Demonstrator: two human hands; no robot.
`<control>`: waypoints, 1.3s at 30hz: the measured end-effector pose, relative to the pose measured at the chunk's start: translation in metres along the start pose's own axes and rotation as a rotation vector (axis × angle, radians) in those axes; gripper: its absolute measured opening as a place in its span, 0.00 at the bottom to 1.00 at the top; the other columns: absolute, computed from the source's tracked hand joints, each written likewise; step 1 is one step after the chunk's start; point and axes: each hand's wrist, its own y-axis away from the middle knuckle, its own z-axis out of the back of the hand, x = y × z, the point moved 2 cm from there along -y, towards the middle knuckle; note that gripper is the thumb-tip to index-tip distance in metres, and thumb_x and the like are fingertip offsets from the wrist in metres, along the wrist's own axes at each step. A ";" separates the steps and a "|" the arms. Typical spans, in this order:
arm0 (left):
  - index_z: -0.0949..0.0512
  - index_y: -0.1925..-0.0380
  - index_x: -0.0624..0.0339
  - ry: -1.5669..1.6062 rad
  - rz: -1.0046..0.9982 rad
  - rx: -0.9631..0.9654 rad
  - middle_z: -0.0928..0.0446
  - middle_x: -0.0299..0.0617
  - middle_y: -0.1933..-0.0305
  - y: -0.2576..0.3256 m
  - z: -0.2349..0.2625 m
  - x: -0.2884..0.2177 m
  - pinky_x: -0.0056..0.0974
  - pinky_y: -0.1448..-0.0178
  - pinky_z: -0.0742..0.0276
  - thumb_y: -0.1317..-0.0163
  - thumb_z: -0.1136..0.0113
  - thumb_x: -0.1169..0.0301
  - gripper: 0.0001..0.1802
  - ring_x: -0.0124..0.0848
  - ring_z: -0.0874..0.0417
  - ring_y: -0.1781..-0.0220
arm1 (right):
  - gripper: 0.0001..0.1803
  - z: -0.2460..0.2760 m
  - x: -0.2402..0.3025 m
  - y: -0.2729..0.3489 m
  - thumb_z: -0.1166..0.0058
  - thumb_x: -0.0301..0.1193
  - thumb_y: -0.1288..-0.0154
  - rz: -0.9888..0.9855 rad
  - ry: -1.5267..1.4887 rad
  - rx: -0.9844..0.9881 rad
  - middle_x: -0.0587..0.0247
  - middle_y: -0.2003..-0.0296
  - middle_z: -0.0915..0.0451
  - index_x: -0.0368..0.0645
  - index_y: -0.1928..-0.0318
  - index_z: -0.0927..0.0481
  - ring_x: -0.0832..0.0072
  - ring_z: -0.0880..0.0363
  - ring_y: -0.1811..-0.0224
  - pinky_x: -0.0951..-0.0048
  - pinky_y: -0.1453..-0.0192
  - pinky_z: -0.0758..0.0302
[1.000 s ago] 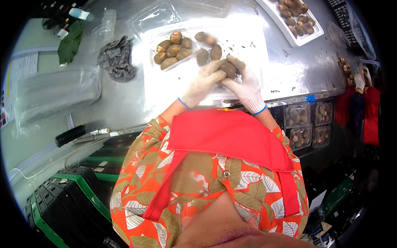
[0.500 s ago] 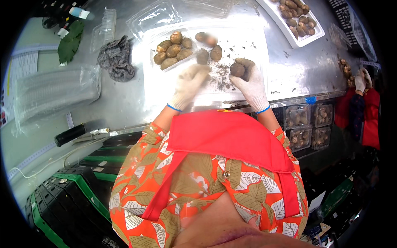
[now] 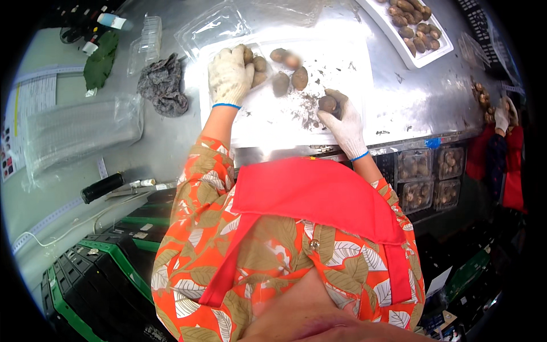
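Observation:
My left hand (image 3: pixel 229 76), in a white knit glove, reaches over the clear plastic tray of brown taro roots at the left of the white foam tray (image 3: pixel 356 122). Its fingers curl down among the roots and hide most of them; what they grip is covered. A few taro roots (image 3: pixel 259 64) show beside its thumb. My right hand (image 3: pixel 346 117), gloved too, holds one dark round taro (image 3: pixel 327 104) above the right part of the foam tray. Between the hands lie several loose taro roots (image 3: pixel 299 78) and dark soil crumbs.
A grey rag (image 3: pixel 162 85) and stacked clear trays (image 3: pixel 82 128) lie to the left. Another white foam tray (image 3: pixel 407 51) of taro is at the far right. Packed clear boxes (image 3: pixel 415 165) stand below the table edge. A co-worker's gloved hands (image 3: pixel 502 117) work at far right.
My left hand has moved left and away from me, from the near middle of the foam tray onto the taro in the clear tray. My right hand stays nearly in place with its taro.

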 end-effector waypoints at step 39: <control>0.39 0.28 0.71 1.800 0.184 0.248 0.23 0.52 0.44 0.026 0.047 -0.024 0.41 0.37 0.20 0.37 0.42 0.77 0.36 0.37 0.19 0.43 | 0.34 0.006 -0.018 -0.011 0.37 0.28 0.37 0.061 -0.409 0.007 0.52 0.47 0.23 0.31 0.32 0.32 0.70 0.20 0.53 0.70 0.48 0.20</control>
